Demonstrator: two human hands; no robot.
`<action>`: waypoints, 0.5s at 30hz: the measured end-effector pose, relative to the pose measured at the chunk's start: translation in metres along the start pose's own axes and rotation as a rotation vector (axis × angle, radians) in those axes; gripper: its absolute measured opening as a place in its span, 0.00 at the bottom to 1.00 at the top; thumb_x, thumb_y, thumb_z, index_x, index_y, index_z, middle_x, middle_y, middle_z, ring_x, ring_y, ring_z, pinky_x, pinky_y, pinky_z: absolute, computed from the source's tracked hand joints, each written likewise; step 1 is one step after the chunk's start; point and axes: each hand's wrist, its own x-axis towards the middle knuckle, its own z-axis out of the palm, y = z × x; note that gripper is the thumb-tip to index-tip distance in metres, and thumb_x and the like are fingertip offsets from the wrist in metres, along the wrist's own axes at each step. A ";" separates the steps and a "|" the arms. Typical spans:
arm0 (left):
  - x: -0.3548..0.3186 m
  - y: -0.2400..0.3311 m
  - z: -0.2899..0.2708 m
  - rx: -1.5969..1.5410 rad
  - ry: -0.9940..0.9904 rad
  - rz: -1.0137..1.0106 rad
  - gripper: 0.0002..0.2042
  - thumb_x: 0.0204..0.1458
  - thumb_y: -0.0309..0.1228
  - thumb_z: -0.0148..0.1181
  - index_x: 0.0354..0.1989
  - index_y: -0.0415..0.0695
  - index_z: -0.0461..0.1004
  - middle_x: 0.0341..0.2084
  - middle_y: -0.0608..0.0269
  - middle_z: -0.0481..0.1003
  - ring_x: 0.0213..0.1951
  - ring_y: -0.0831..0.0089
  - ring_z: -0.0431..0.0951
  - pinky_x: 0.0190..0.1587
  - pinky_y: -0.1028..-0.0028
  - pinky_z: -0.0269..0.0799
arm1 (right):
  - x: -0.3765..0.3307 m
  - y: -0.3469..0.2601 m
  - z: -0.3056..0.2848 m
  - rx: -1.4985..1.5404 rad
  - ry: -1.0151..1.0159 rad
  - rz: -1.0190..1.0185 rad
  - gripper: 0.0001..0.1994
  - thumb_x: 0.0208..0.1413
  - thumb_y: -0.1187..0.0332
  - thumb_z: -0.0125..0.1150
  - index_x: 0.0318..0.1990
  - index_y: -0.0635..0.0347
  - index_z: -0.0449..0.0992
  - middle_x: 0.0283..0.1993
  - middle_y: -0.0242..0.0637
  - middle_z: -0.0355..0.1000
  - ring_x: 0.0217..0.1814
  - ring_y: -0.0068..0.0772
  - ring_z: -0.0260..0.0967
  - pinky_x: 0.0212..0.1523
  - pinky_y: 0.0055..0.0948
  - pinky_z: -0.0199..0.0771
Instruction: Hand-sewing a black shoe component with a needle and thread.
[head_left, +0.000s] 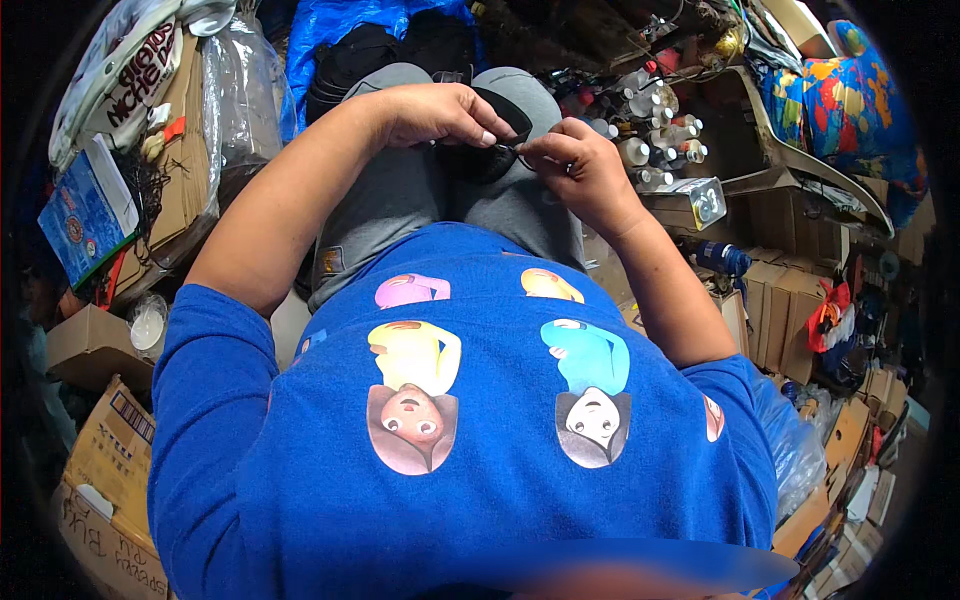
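Above my grey-trousered knees, my left hand [440,116] is closed, its thumb and fingers pinching a black curved piece [512,112] that looks like a band or strap of fabric. My right hand [588,178] meets it from the other side, with thumb and index finger pinched together at the band's edge. The fingertips of both hands are close together, almost touching. Whatever small part lies between the right fingertips is too small to make out. More black material [478,162] hangs below the band, over the gap between my knees.
Beyond my knees lie dark cloth items [365,62] on a blue plastic sheet [305,50]. Several bottles [650,105] with pale caps stand to the right, near a clear container [708,200]. Cardboard [780,310] is stacked at right; an open carton [95,345] is at left.
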 end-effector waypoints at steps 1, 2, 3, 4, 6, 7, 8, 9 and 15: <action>0.001 -0.001 -0.001 0.042 -0.005 -0.006 0.18 0.48 0.30 0.58 0.48 0.38 0.73 0.34 0.67 0.76 0.35 0.81 0.70 0.40 0.81 0.64 | 0.002 -0.002 -0.003 -0.001 -0.002 0.000 0.11 0.42 0.78 0.61 0.34 0.51 0.79 0.32 0.38 0.69 0.33 0.37 0.71 0.35 0.30 0.72; 0.003 -0.003 -0.002 0.040 -0.005 -0.006 0.18 0.48 0.30 0.58 0.48 0.38 0.73 0.34 0.67 0.76 0.35 0.81 0.70 0.40 0.81 0.64 | 0.005 -0.004 -0.006 -0.108 -0.043 -0.070 0.10 0.42 0.77 0.59 0.33 0.51 0.79 0.33 0.39 0.70 0.33 0.42 0.71 0.35 0.34 0.71; 0.005 -0.005 -0.001 0.050 -0.035 0.050 0.18 0.48 0.29 0.57 0.48 0.38 0.73 0.35 0.66 0.76 0.37 0.79 0.71 0.42 0.80 0.65 | 0.008 -0.006 -0.010 -0.215 -0.084 -0.140 0.10 0.43 0.76 0.57 0.33 0.51 0.79 0.34 0.39 0.70 0.34 0.46 0.70 0.35 0.38 0.71; 0.006 -0.007 -0.001 0.060 -0.065 0.106 0.18 0.47 0.29 0.57 0.48 0.38 0.73 0.36 0.65 0.76 0.38 0.77 0.72 0.45 0.78 0.65 | 0.012 -0.011 -0.013 -0.216 -0.086 -0.139 0.10 0.43 0.76 0.57 0.33 0.51 0.79 0.34 0.39 0.70 0.34 0.46 0.70 0.35 0.38 0.71; 0.008 -0.007 -0.003 0.140 -0.080 0.102 0.17 0.48 0.28 0.56 0.47 0.37 0.73 0.37 0.64 0.76 0.40 0.75 0.72 0.48 0.77 0.65 | 0.020 -0.019 -0.018 -0.384 -0.210 -0.226 0.09 0.45 0.74 0.54 0.32 0.51 0.79 0.33 0.42 0.70 0.35 0.50 0.69 0.37 0.41 0.70; 0.008 -0.005 -0.003 0.222 -0.095 0.098 0.16 0.48 0.27 0.55 0.46 0.36 0.74 0.38 0.62 0.76 0.43 0.73 0.73 0.51 0.76 0.64 | 0.023 -0.018 -0.016 -0.385 -0.211 -0.222 0.09 0.45 0.74 0.54 0.32 0.51 0.79 0.33 0.42 0.70 0.35 0.50 0.69 0.37 0.41 0.70; 0.008 -0.003 -0.004 0.220 -0.097 0.099 0.16 0.48 0.27 0.55 0.46 0.36 0.74 0.38 0.62 0.76 0.43 0.73 0.73 0.51 0.76 0.64 | 0.026 -0.017 -0.014 -0.393 -0.262 -0.186 0.09 0.45 0.73 0.53 0.33 0.51 0.79 0.33 0.43 0.70 0.36 0.50 0.69 0.38 0.41 0.70; 0.008 0.001 -0.005 0.243 -0.065 0.120 0.16 0.47 0.26 0.56 0.46 0.36 0.73 0.38 0.62 0.76 0.43 0.74 0.73 0.51 0.76 0.64 | 0.030 -0.016 -0.014 -0.404 -0.311 -0.151 0.09 0.46 0.72 0.53 0.33 0.52 0.79 0.32 0.44 0.70 0.37 0.51 0.69 0.38 0.40 0.70; 0.015 -0.004 -0.006 0.427 0.192 0.171 0.18 0.41 0.27 0.63 0.43 0.37 0.73 0.38 0.59 0.76 0.44 0.71 0.74 0.47 0.73 0.68 | 0.029 0.010 0.001 0.089 -0.302 0.106 0.06 0.47 0.71 0.60 0.33 0.60 0.77 0.30 0.37 0.71 0.34 0.32 0.70 0.37 0.31 0.70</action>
